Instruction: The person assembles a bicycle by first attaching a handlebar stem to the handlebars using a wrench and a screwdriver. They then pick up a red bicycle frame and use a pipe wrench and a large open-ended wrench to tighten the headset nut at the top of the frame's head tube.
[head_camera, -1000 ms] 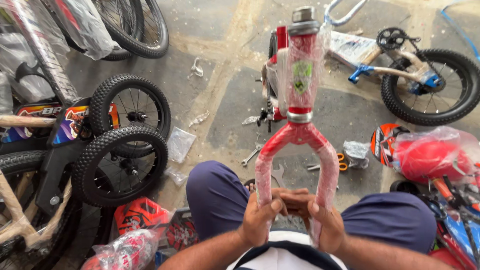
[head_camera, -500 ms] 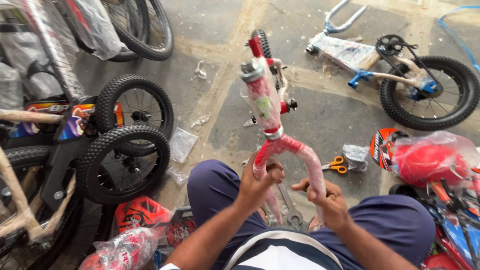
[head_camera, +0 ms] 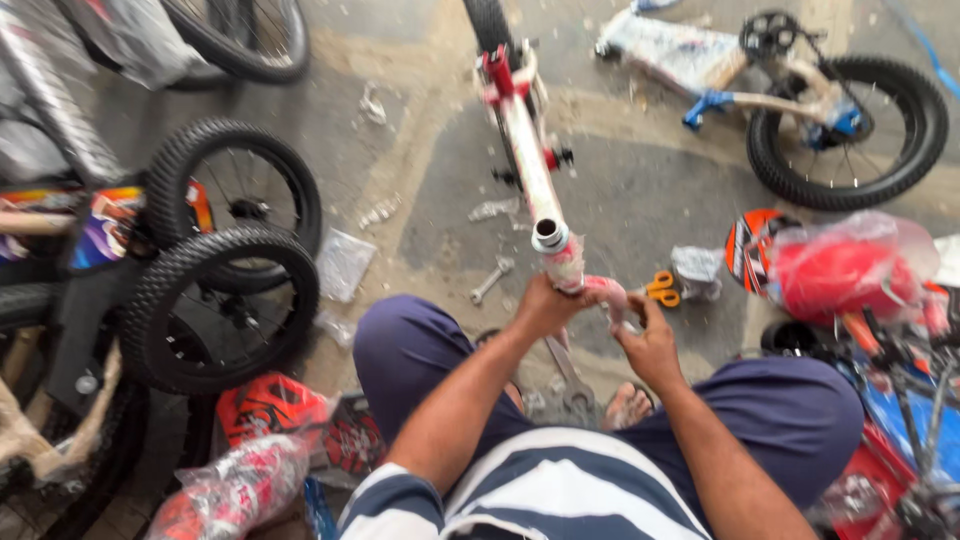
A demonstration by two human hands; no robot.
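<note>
I sit on the concrete floor with a pink-red bicycle fork (head_camera: 572, 268) wrapped in clear plastic held over my knees. My left hand (head_camera: 543, 306) grips one fork leg and my right hand (head_camera: 650, 345) grips the other, close together. The fork tilts away from me and low, and its metal-ringed top end (head_camera: 549, 236) points forward. Just beyond that end a white and red bicycle frame (head_camera: 522, 130) lies on the floor, in line with the fork. Whether the two touch I cannot tell.
Two black-tyred wheels (head_camera: 236, 185) (head_camera: 215, 310) of small bikes stand at the left. A partly built bike (head_camera: 850, 130) lies at the top right. Orange scissors (head_camera: 661, 288), a spanner (head_camera: 490, 280), a plastic-bagged red helmet (head_camera: 840, 272) and red packets (head_camera: 270, 412) lie around me.
The fork has swung from upright in front of me down to a low forward tilt. My hands have stayed on its legs, and my view has dropped towards my lap.
</note>
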